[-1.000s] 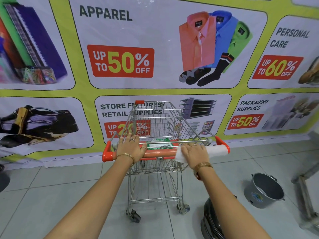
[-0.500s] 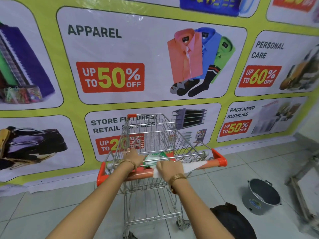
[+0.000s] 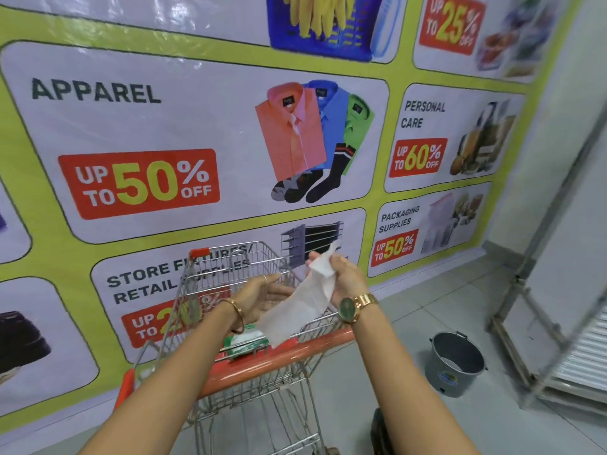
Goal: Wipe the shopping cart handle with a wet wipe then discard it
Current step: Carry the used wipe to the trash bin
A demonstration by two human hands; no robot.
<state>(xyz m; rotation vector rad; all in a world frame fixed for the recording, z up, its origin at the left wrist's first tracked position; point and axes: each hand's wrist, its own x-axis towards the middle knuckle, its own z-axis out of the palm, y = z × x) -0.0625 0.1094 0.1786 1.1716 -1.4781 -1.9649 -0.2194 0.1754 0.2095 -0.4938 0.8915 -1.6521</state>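
Observation:
A small wire shopping cart [image 3: 230, 267] stands in front of me with an orange handle [image 3: 282, 357] across its near end. My right hand [image 3: 345, 277] is raised above the cart and pinches the top of a white wet wipe [image 3: 299, 307], which hangs down long and unfolded towards the handle. My left hand [image 3: 262, 295] is lifted off the handle, palm up, fingers apart, just left of the hanging wipe; whether it touches the wipe I cannot tell. A green and white wipes pack [image 3: 244, 343] lies in the cart's child seat behind the handle.
A grey metal bucket [image 3: 455, 364] stands on the tiled floor to the right of the cart. A dark object [image 3: 381, 431] lies on the floor near my right arm. A metal rack frame [image 3: 538, 290] leans at the far right. A printed sale banner [image 3: 197, 142] covers the wall.
Both hands have left the handle and risen above the cart. The right hand pulled the wipe off the handle and now holds it up, hanging. My view has tilted up and right.

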